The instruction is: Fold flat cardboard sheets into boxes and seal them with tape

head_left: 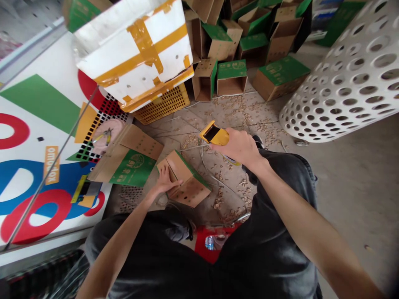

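My left hand (pixel 165 181) is on a small brown cardboard box (pixel 192 187) with green sides, steadying it on the floor between my legs. Its fingers rest along the flap edge, and the thumb stretches across the cardboard. Held in my right hand (pixel 241 147) is a yellow carton stapler (pixel 215 135) with a dark middle part, raised above and to the right of the box and apart from it. The fingers wrapped round its handle are mostly hidden. Left of the box lies another brown and green carton (pixel 134 164).
Several open cartons (pixel 232 77) are piled at the back. A taped white foam box (pixel 146 50) sits on a yellow crate (pixel 165 106), left. A white perforated basket (pixel 339 91) stands right. Small brown bits (pixel 237 116) litter the floor. A painted panel (pixel 40 108) flanks the left.
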### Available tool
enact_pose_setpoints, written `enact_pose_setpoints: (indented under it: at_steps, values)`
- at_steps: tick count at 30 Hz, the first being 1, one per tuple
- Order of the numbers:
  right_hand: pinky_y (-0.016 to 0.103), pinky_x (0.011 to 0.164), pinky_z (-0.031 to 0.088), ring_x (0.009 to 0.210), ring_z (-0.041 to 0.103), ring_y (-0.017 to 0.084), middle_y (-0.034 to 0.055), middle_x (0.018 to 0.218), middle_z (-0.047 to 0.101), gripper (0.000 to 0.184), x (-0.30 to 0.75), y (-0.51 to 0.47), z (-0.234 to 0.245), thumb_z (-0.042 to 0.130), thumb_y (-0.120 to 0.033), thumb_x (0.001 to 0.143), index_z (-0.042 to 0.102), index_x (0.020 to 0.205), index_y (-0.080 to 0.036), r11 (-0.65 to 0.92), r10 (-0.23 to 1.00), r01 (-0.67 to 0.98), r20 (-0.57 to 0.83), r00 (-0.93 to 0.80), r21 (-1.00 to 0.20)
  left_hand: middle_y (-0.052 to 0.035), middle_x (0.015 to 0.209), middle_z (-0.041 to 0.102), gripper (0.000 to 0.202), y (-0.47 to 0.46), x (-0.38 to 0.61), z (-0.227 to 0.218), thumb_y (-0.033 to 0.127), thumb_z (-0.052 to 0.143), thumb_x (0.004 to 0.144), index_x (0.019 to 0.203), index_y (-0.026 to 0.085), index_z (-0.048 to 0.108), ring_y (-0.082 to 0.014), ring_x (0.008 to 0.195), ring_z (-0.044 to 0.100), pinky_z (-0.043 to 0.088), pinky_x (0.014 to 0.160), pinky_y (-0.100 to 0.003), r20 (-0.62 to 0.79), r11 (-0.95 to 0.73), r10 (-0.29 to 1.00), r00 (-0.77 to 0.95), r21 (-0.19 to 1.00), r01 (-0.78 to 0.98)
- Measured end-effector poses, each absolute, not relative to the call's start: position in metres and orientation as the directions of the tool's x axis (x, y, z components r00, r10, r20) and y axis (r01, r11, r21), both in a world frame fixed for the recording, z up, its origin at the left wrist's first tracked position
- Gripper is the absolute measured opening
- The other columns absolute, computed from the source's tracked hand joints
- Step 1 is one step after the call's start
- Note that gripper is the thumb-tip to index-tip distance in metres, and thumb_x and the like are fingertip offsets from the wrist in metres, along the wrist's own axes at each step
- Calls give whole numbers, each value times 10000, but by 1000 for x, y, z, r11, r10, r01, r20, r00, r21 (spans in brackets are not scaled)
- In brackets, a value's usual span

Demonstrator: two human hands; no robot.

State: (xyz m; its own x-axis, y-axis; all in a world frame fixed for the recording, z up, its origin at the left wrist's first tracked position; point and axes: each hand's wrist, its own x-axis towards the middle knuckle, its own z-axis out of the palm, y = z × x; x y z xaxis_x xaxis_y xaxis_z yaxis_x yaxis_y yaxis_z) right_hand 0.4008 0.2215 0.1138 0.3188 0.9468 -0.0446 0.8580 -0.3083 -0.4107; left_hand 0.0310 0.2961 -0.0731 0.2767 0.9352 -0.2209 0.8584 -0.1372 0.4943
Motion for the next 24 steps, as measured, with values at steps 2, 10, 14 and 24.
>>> enact_pose_setpoints:
  at_steps: [2, 10, 14, 24]
  values:
    - [392, 744, 530, 883, 746, 330, 142, 970, 790, 559, 400, 219, 116, 742, -669, 830, 743, 1138, -202, -308, 947, 856, -50, 316, -415, -355, 1724, 244, 1424, 274, 32, -92, 732, 920, 554, 1651, 43, 330, -540, 1635, 93, 270, 1268, -679, -226, -166, 929, 293, 452, 876]
    - [410, 758, 533, 908, 745, 349, 139, 975, 783, 567, 400, 219, 118, 743, -672, 832, 744, 1151, -204, -304, 950, 856, -65, 306, -419, -342, 1680, 297, 1399, 242, 17, -115, 714, 915, 625, 1696, 134, 227, -556, 1587, 239, 346, 1188, -726, -120, -296, 928, 352, 334, 895]
    - [411, 763, 528, 903, 744, 347, 136, 979, 781, 583, 400, 219, 114, 736, -699, 833, 740, 1146, -207, -281, 958, 864, -65, 279, -419, -341, 1741, 161, 1544, 265, 13, -115, 734, 938, 556, 1724, 148, 116, -585, 1615, 69, 347, 1152, -772, -163, -348, 900, 404, 287, 892]
    - [408, 783, 524, 935, 736, 348, 150, 1023, 780, 619, 396, 221, 114, 721, -726, 844, 725, 1161, -195, -245, 970, 886, -93, 226, -393, -232, 1485, 553, 762, 305, -3, -125, 575, 678, 945, 1565, 165, 509, -424, 1435, 499, 423, 1183, -596, -5, -420, 892, 452, 357, 834]
